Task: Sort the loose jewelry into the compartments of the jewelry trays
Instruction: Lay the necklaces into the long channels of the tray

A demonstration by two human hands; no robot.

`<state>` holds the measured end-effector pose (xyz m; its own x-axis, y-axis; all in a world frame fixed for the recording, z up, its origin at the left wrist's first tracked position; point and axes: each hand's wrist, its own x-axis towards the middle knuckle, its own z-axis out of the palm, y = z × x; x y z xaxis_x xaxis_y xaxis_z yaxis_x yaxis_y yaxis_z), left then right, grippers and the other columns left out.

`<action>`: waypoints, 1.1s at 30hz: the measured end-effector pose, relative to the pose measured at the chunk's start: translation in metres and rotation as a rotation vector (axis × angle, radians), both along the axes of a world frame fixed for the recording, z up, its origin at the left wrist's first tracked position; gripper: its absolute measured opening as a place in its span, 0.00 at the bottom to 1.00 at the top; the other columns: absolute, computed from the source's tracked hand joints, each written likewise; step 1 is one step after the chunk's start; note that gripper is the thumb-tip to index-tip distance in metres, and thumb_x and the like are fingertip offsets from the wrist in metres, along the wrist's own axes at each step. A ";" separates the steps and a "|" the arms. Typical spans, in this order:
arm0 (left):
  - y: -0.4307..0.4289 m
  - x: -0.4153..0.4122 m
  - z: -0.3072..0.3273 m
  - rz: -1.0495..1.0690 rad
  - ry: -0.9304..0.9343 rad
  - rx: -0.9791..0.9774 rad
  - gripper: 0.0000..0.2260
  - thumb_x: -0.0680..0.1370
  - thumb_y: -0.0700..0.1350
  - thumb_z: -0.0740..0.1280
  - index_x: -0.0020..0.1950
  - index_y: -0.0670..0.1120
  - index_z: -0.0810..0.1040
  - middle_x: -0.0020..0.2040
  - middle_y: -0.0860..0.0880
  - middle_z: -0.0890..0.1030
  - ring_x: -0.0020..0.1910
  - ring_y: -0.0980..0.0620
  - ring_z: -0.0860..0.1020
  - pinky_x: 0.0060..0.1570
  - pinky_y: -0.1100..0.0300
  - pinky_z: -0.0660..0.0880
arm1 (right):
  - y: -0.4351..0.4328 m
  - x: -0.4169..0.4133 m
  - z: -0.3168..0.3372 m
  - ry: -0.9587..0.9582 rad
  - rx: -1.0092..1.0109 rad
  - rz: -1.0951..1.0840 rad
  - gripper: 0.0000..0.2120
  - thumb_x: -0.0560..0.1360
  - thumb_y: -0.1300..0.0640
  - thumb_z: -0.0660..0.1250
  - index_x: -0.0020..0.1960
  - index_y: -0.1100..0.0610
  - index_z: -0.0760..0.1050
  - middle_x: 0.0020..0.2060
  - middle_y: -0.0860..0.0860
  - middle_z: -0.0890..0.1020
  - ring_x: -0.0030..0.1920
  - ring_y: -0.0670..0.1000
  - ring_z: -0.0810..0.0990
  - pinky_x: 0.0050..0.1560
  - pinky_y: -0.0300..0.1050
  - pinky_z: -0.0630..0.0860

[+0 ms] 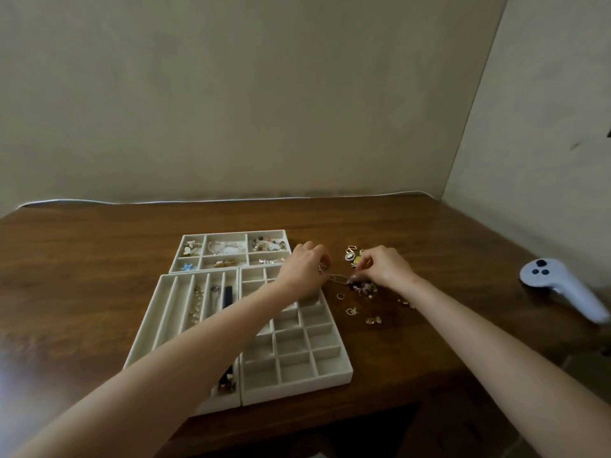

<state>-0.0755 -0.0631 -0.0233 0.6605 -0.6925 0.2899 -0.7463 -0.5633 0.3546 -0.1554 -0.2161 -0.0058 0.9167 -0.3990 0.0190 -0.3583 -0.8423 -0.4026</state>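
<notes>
Currently, head view. Left hand (305, 264) reaches across the grid tray (330, 380), fingers (325, 259) curled and pinching one end of a gold link chain (339, 278). Right hand (385, 264) faces it, fingers curled and pinching the chain's other end. The chain spans the gap between the two sets of fingers, low over the tabletop (99, 252).

Loose jewelry (351, 311) is scattered around the right fingers: dark beaded cluster (367, 287) just under them, pendants (351, 256) just beyond them, ring (340, 296) and small gold charms (370, 320) on the near side.

Six-compartment tray (231, 232) sits just left of the left fingers, with pieces in every compartment. Slotted tray (145, 328) lies left of the fingers, under the left forearm, with a pearl strand (197, 305) and dark strap (227, 296) in its slots.

White controller (562, 292) lies on the tabletop, well right of the right fingers.
</notes>
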 end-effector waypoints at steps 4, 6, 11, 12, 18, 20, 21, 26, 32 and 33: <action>-0.001 0.003 -0.005 -0.009 0.003 -0.003 0.12 0.75 0.44 0.68 0.58 0.47 0.75 0.58 0.47 0.73 0.60 0.49 0.70 0.57 0.57 0.70 | -0.006 0.004 0.003 -0.001 0.104 0.002 0.07 0.73 0.56 0.71 0.37 0.51 0.77 0.53 0.49 0.82 0.57 0.49 0.77 0.52 0.44 0.70; -0.001 0.005 -0.005 -0.014 0.005 -0.018 0.12 0.75 0.44 0.68 0.58 0.47 0.74 0.59 0.48 0.73 0.60 0.50 0.70 0.58 0.58 0.69 | -0.013 0.005 0.005 -0.032 0.177 0.021 0.07 0.73 0.57 0.71 0.36 0.52 0.78 0.45 0.47 0.81 0.53 0.48 0.78 0.54 0.44 0.71; -0.007 0.006 -0.004 -0.010 0.009 -0.061 0.14 0.75 0.46 0.68 0.59 0.47 0.73 0.59 0.48 0.75 0.58 0.50 0.71 0.56 0.57 0.71 | -0.024 0.008 0.015 -0.236 0.473 0.078 0.01 0.73 0.60 0.70 0.43 0.58 0.78 0.42 0.52 0.83 0.46 0.49 0.80 0.49 0.44 0.74; -0.009 0.006 -0.004 -0.013 0.014 -0.071 0.15 0.75 0.46 0.69 0.59 0.46 0.72 0.59 0.48 0.76 0.58 0.50 0.72 0.56 0.56 0.71 | -0.024 0.008 0.018 -0.270 0.527 0.100 0.01 0.73 0.62 0.69 0.43 0.58 0.77 0.41 0.54 0.83 0.45 0.50 0.81 0.47 0.43 0.74; -0.026 0.011 0.004 -0.064 0.267 -0.248 0.20 0.74 0.44 0.69 0.65 0.44 0.69 0.58 0.49 0.79 0.59 0.49 0.75 0.59 0.50 0.72 | -0.020 0.010 0.029 -0.377 0.681 0.164 0.03 0.74 0.62 0.69 0.43 0.59 0.75 0.31 0.53 0.79 0.32 0.47 0.80 0.35 0.38 0.76; -0.028 0.012 0.011 -0.092 0.407 -0.280 0.18 0.75 0.42 0.69 0.63 0.44 0.71 0.55 0.47 0.80 0.55 0.50 0.77 0.56 0.52 0.75 | -0.020 0.012 0.031 -0.415 0.668 0.169 0.04 0.73 0.61 0.70 0.42 0.58 0.75 0.27 0.50 0.77 0.27 0.46 0.76 0.30 0.38 0.73; -0.029 0.014 0.014 -0.115 0.435 -0.261 0.15 0.75 0.42 0.68 0.62 0.43 0.73 0.53 0.47 0.80 0.52 0.50 0.78 0.54 0.54 0.76 | -0.020 0.012 0.032 -0.430 0.664 0.175 0.04 0.73 0.61 0.71 0.42 0.58 0.75 0.25 0.49 0.76 0.25 0.46 0.74 0.28 0.37 0.72; -0.026 0.022 0.012 -0.085 0.142 -0.082 0.06 0.77 0.44 0.66 0.51 0.44 0.79 0.50 0.45 0.78 0.49 0.50 0.75 0.46 0.59 0.71 | -0.020 0.013 0.038 -0.464 0.597 0.187 0.05 0.72 0.58 0.72 0.41 0.58 0.77 0.23 0.45 0.74 0.22 0.43 0.69 0.23 0.34 0.65; -0.016 0.035 0.002 0.000 -0.188 0.144 0.08 0.80 0.45 0.59 0.55 0.45 0.76 0.53 0.46 0.78 0.52 0.48 0.76 0.46 0.56 0.72 | -0.020 0.015 0.040 -0.536 0.585 0.179 0.05 0.71 0.57 0.73 0.41 0.57 0.79 0.28 0.49 0.76 0.25 0.44 0.70 0.26 0.35 0.66; -0.015 0.037 0.003 0.021 -0.119 0.094 0.08 0.81 0.44 0.59 0.54 0.45 0.76 0.50 0.45 0.80 0.49 0.48 0.78 0.44 0.56 0.74 | -0.019 0.016 0.040 -0.559 0.560 0.173 0.05 0.70 0.56 0.74 0.41 0.57 0.79 0.29 0.49 0.77 0.28 0.44 0.71 0.29 0.35 0.68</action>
<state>-0.0390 -0.0780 -0.0208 0.6401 -0.7066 0.3016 -0.7675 -0.6056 0.2100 -0.1398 -0.2354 0.0344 0.8805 -0.3382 0.3322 0.1381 -0.4874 -0.8622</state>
